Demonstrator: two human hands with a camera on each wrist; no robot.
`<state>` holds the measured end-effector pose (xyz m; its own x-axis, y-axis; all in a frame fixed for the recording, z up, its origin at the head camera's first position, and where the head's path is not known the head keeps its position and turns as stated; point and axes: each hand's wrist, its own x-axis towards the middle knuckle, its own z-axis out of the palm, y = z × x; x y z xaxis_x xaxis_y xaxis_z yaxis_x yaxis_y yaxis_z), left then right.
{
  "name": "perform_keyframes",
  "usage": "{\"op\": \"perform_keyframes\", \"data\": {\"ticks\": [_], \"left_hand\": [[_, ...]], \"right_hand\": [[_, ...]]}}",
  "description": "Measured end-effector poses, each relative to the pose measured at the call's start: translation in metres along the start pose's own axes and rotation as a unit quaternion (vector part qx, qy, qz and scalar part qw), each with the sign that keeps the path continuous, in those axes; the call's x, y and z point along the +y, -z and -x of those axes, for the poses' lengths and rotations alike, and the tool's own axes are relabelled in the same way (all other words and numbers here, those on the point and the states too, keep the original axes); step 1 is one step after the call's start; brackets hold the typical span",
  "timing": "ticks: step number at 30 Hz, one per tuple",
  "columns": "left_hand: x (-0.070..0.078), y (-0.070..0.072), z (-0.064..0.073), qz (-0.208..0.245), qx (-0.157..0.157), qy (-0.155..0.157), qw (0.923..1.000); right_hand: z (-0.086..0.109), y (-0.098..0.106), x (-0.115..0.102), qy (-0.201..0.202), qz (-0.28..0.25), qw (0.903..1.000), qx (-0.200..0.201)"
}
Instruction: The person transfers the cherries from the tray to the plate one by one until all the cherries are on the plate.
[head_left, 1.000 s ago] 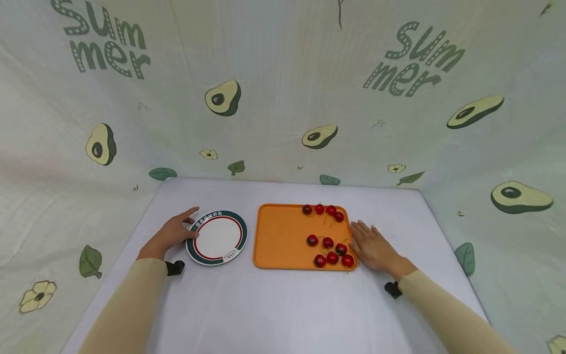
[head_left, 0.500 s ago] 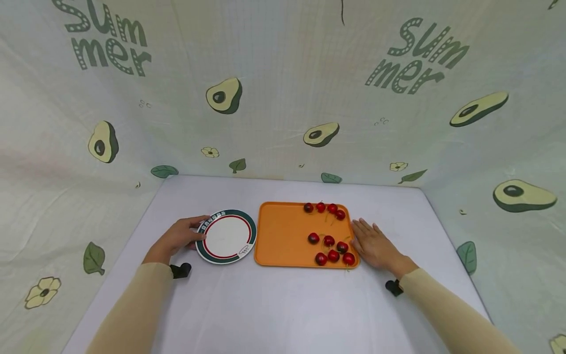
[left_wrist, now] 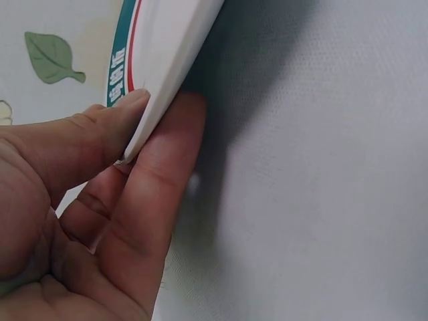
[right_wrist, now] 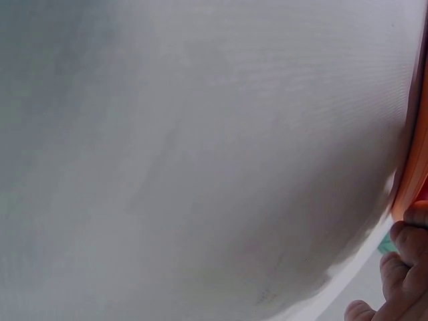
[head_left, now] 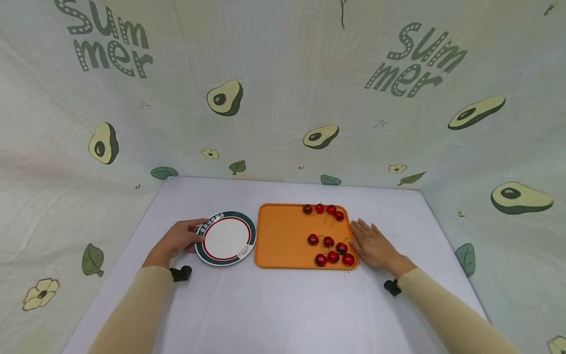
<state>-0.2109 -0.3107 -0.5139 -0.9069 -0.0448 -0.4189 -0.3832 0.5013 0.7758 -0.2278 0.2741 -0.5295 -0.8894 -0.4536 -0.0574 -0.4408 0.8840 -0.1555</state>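
- Two hands are at work on the white tabletop (head_left: 274, 309), each in a beige sleeve.
- The left hand (head_left: 177, 238) pinches the near-side rim of a round plate (head_left: 227, 238), thumb on top and fingers (left_wrist: 157, 150) beneath.
- The plate, white with a green band and a thin red ring, sits at the left, just beside an orange tray (head_left: 280, 236); whether their edges touch I cannot tell.
- The right hand (head_left: 376, 248) lies palm down at the tray's right edge, fingers held out nearly straight, one slightly apart from the others.
- Ten dark red cherries (head_left: 333, 256) lie in the tray's right half: four along the far edge, six grouped nearer the person, some with stems.
- Behind the tabletop hangs a pale cloth (head_left: 274, 64) printed with avocados, leaves, flowers and the word "summer".
- A black device (head_left: 181, 274) shows at the left wrist, another at the right.
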Motion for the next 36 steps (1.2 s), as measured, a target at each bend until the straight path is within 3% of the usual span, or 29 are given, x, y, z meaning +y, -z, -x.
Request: {"op": "perform_keyframes", "data": {"ticks": [10, 15, 20, 27, 36], "left_hand": [[0.001, -0.005, 0.005, 0.009, 0.015, 0.017, 0.9997], [0.001, -0.006, 0.006, 0.005, 0.016, 0.008, 0.9998], [0.002, -0.006, 0.007, 0.001, 0.014, 0.010, 0.9998], [0.004, -0.006, 0.006, -0.010, 0.015, 0.011, 0.9998], [0.004, -0.007, -0.001, -0.020, 0.020, 0.021, 0.9994]], "right_hand": [[0.000, 0.002, -0.001, 0.001, 0.007, 1.0000, -0.003], [-0.002, 0.008, -0.003, -0.006, 0.018, 0.9998, -0.001], [-0.005, 0.018, -0.002, -0.003, 0.023, 0.9993, 0.028], [-0.027, 0.035, 0.005, 0.027, 0.051, 0.9945, 0.087], [-0.059, 0.039, 0.003, 0.055, 0.071, 0.9924, 0.084]]}}
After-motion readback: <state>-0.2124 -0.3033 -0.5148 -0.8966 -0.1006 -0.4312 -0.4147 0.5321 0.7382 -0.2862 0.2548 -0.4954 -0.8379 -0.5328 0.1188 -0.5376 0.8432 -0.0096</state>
